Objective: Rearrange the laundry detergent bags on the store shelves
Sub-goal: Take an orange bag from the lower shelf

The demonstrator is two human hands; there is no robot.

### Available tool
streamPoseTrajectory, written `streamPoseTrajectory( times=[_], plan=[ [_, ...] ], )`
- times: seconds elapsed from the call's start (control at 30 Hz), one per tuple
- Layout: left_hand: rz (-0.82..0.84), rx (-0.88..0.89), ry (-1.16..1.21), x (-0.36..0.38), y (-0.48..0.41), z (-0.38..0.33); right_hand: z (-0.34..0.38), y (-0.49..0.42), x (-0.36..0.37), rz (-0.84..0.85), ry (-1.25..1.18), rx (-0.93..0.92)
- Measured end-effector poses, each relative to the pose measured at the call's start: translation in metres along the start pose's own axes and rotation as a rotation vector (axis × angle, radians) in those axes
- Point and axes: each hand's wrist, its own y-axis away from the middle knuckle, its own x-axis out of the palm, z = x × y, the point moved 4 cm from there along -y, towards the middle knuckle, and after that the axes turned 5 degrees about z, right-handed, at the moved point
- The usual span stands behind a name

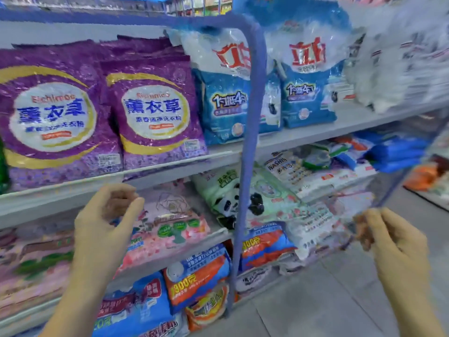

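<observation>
Right hand (393, 242) pinches glossy, transparent blue-edged bag (252, 93).

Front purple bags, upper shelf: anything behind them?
Rear purple bags stand behind the two front purple bags; only their top edges show. How many rows deep they go is hidden.

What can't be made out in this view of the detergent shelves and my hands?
Head view only.
- White bags at the upper right: print smeared by motion blur.
- Dark green bag at the left edge: cut off by the frame.
- Right hand: fingertips blurred, so its grip is unclear.
- Pink flowered bag: partly hidden by the left hand.
</observation>
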Motion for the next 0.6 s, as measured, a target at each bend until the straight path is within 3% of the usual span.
streamPoseTrajectory(
  times=[0.23, 0.6],
  plan=[
    [0.223, -0.087, 0.109, 0.122, 0.032, -0.017, -0.080, 0.017, -0.105, -0.121, -0.032, 0.173],
    [0.264, -0.250, 0.236, 0.302, 0.057, -0.056, -0.162, -0.026, -0.222, -0.145, -0.090, 0.320]
  ],
)
